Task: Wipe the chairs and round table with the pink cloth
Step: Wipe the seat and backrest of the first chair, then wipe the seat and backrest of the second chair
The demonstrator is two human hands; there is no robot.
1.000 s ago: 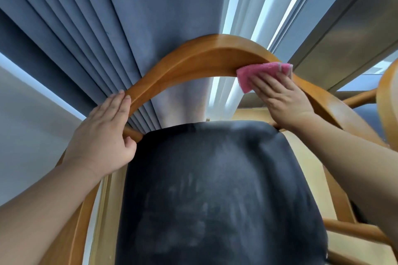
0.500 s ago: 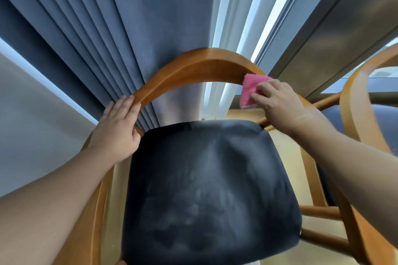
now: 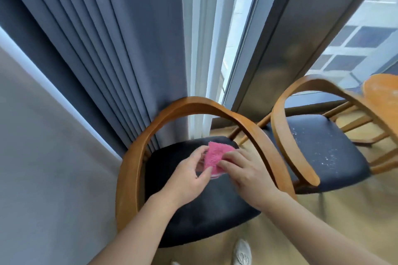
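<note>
A pink cloth (image 3: 215,156) is held between both hands above the dark seat of the near chair (image 3: 200,200). My left hand (image 3: 190,175) pinches its left edge with thumb and fingers. My right hand (image 3: 244,170) grips its right side, fingers curled over it. The near chair's curved wooden backrest (image 3: 193,103) arcs round behind the hands. A second chair (image 3: 323,153) with a dusty dark seat stands to the right. At the far right edge shows a slice of the round wooden table (image 3: 383,94).
Grey curtains (image 3: 107,49) hang behind the near chair, with a window (image 3: 237,28) and a dark frame to their right. A grey wall (image 3: 43,157) is on the left. A white shoe (image 3: 242,253) shows on the wooden floor below.
Both hands left the backrest and came together over the seat; the left hand now also holds the cloth. The view pulled back, so the second chair and table edge appear.
</note>
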